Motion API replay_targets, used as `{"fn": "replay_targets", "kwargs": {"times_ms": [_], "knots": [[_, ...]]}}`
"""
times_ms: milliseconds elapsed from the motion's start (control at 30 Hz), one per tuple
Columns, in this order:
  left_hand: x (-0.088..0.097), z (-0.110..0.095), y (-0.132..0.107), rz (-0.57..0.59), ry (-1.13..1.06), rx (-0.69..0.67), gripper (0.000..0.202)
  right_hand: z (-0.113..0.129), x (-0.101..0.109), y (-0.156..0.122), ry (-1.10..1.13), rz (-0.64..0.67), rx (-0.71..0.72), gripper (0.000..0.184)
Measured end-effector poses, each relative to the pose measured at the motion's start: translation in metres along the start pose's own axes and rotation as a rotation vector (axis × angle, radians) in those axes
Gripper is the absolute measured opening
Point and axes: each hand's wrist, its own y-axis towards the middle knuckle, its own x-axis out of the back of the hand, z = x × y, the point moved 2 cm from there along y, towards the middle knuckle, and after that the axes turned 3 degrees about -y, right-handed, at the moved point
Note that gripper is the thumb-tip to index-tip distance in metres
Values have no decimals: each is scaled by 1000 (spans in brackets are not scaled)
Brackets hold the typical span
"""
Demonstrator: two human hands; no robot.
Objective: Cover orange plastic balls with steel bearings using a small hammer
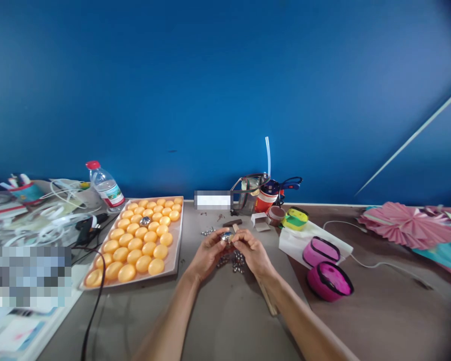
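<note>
My left hand (211, 249) is closed around a small shiny silver ball-like piece (226, 237) at the middle of the table. The fingers of my right hand (251, 246) pinch at the right side of the same piece; whether they also hold a smaller part, I cannot make out. Just below both hands lies a pile of small shiny metal parts (237, 262). A hammer with a wooden handle (267, 299) lies partly under my right hand and forearm. To the left, a shallow white tray (177, 228) holds several orange balls (135, 243) and one silver ball (145, 221).
Behind the hands stand a white box (213, 201), a red cup (265, 201) with tools and a small jar (276, 215). Pink pouch-like cases (329, 282) lie right. A water bottle (107, 186), tangled cables and a black cord (93, 316) are left. A blue wall closes the back.
</note>
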Motion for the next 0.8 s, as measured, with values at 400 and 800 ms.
{"fn": "replay_targets", "kwargs": {"times_ms": [400, 800], "knots": [[4, 3, 1, -20, 51, 12, 36, 8, 1, 1, -83, -1, -34, 10], [11, 10, 4, -45, 129, -16, 39, 7, -2, -2, 65, -49, -180, 9]]}}
